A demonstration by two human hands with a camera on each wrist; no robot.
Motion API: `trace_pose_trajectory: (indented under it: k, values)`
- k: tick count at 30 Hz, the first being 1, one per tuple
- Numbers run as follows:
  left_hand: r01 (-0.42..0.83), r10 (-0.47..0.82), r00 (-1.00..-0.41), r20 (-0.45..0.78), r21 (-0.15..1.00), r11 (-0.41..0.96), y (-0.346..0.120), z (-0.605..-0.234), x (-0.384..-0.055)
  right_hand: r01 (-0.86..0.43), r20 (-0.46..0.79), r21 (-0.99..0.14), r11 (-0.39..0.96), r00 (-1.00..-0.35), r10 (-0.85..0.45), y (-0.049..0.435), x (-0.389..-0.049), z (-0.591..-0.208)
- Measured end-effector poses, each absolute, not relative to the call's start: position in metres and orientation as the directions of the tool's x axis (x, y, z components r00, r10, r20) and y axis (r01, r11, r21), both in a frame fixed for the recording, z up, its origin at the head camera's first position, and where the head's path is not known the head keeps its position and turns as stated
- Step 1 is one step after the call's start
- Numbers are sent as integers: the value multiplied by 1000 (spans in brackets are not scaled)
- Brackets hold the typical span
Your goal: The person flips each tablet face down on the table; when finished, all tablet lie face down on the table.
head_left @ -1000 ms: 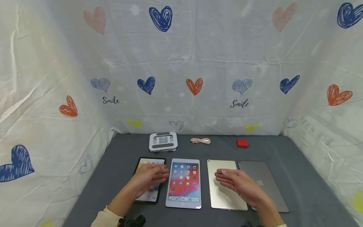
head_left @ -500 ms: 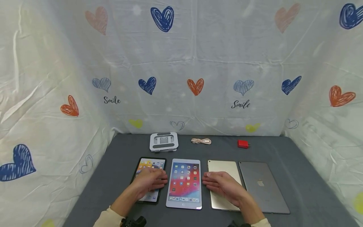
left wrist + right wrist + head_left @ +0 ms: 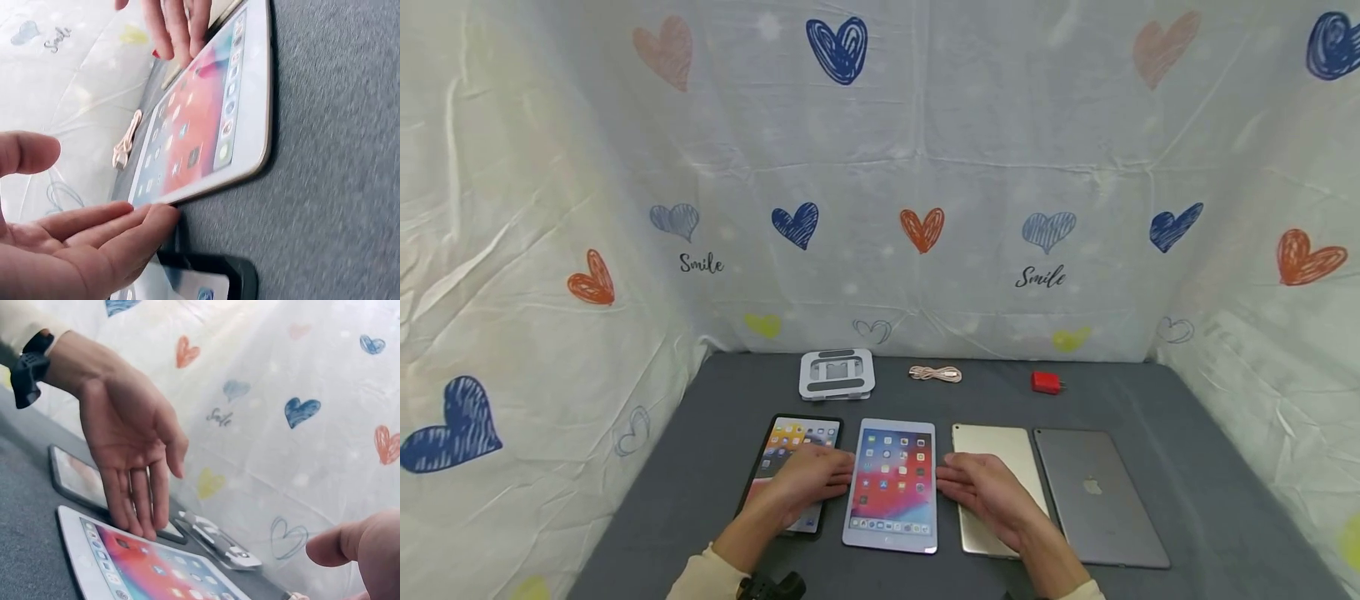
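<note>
Your right hand (image 3: 988,492) has moved inward across the gold tablet (image 3: 1003,446) to the white tablet's (image 3: 891,483) right edge. Gray tabletop (image 3: 1210,500) runs ahead of and behind the white tablet, which lies flat with narrow gaps to the gold and black-framed tablets (image 3: 784,439). Your left hand (image 3: 808,479) flanks its left edge; your fingers are straight, close together, contact unclear.
</note>
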State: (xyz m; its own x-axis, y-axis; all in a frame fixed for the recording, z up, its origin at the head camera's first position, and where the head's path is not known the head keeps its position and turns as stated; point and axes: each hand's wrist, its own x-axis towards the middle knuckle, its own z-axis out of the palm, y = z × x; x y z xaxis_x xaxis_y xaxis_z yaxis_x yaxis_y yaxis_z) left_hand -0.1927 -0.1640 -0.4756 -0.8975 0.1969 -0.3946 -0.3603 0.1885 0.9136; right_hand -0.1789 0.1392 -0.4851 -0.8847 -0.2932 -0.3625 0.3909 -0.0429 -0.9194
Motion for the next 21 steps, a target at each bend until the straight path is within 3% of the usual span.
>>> trace_pose_trajectory:
  k: [5, 12, 21]
  values:
    - [-329, 164, -918, -360, 925, 192, -157, -478, -190, 368, -343, -929, -38, -896, -282, 137, -179, -486]
    - [-291, 183, -925, -334, 930, 224, -145, -482, -187, 387, -329, -918, -87, -864, -381, 146, -181, -485]
    - [-260, 296, -906, -301, 950, 171, -125, -484, -181, 402, -326, -906, -133, -863, -386, 167, -177, -480]
